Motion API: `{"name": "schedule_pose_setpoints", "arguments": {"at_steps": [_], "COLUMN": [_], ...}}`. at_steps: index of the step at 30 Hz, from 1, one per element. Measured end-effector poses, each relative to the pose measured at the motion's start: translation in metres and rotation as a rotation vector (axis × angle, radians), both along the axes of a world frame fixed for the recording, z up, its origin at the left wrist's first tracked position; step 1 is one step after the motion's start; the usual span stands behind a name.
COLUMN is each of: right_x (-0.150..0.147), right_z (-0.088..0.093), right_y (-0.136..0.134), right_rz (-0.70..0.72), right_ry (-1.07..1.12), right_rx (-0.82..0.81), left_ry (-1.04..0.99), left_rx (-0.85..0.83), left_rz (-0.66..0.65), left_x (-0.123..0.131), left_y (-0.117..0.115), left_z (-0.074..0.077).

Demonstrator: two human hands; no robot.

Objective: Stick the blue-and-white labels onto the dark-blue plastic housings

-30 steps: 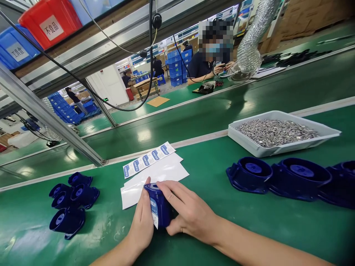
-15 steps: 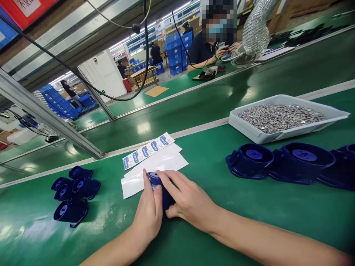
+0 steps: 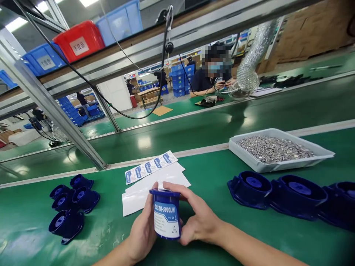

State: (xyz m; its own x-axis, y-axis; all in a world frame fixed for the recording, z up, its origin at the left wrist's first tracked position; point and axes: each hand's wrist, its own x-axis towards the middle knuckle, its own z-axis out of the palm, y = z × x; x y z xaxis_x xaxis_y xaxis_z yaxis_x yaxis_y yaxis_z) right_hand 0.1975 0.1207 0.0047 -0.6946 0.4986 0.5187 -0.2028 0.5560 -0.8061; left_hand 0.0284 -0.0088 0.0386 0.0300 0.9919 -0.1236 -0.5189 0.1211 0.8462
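Note:
Between my two hands is a dark blue plastic housing (image 3: 166, 216), its white and blue label reading DC52Q-5000L/H turned toward me. My left hand (image 3: 142, 229) presses along its left side. On the other side, my right hand (image 3: 201, 216) grips it, with fingers over the top rim and the thumb low at the side. Just behind the housing lie white backing sheets (image 3: 135, 203), and on them rests a strip of blue and white labels (image 3: 151, 166).
Several similar blue housings (image 3: 66, 223) stand at the left, and more blue housings (image 3: 249, 190) sit at the right. Behind these is a grey tray (image 3: 246, 157) full of small metal screws. A metal post (image 3: 74, 122) rises at left. Across the bench sits a co-worker (image 3: 205, 79).
The housing has been turned so its label now faces me, and both hands have shifted around it. My view has tilted upward, showing more of the overhead shelf and bins.

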Motion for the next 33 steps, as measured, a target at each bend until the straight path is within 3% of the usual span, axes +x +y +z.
{"name": "schedule_pose_setpoints", "arguments": {"at_steps": [5, 11, 17, 21, 27, 33], "right_x": [-0.003, -0.006, -0.008, -0.005, -0.008, -0.014], "right_z": [-0.013, -0.007, -0.002, 0.001, 0.004, 0.009], "right_y": [-0.004, -0.005, -0.011, -0.014, -0.022, -0.036], "right_rz": [0.022, -0.001, -0.031, -0.108, -0.209, -0.261], "right_ry": [0.034, 0.123, 0.126, 0.039, 0.0, -0.201], "right_rx": [0.163, 0.427, 0.518, 0.573, 0.618, 0.59], "left_ry": [-0.031, 0.001, 0.04, 0.111, 0.451, 0.787], "left_rx": [0.105, 0.174, 0.162, 0.174, 0.091, -0.003], "left_rz": [-0.031, 0.008, -0.131, -0.101, -0.059, 0.0], "left_x": [-0.002, -0.01, -0.016, -0.02, -0.022, -0.018], "left_y": [-0.011, -0.006, -0.005, -0.008, -0.009, -0.008], "left_z": [-0.008, -0.019, -0.016, -0.018, 0.0, 0.013]}}
